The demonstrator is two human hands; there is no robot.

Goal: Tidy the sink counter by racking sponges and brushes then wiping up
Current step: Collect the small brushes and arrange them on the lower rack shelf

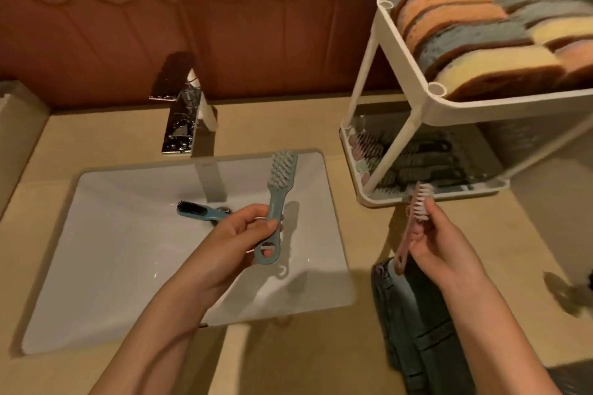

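A blue brush with pale bristles stands nearly upright above the sink, its handle pinched partway down between the thumb and curled fingers of the left hand; the looped handle end hangs free below the fingers and the bristle head rises well above them. To the right of the sink, over the counter, the right hand is closed on a pink brush, its fingers wrapped on the handle, white bristles pointing up past the fingertips. Inside the sink, near the drain, lies another blue brush with dark bristles. Behind the sink stands a chrome faucet. Right of the sink sits a white two-tier rack, sponges packed on top, brushes on its lower tier. A grey cloth lies on the counter beneath the right hand.
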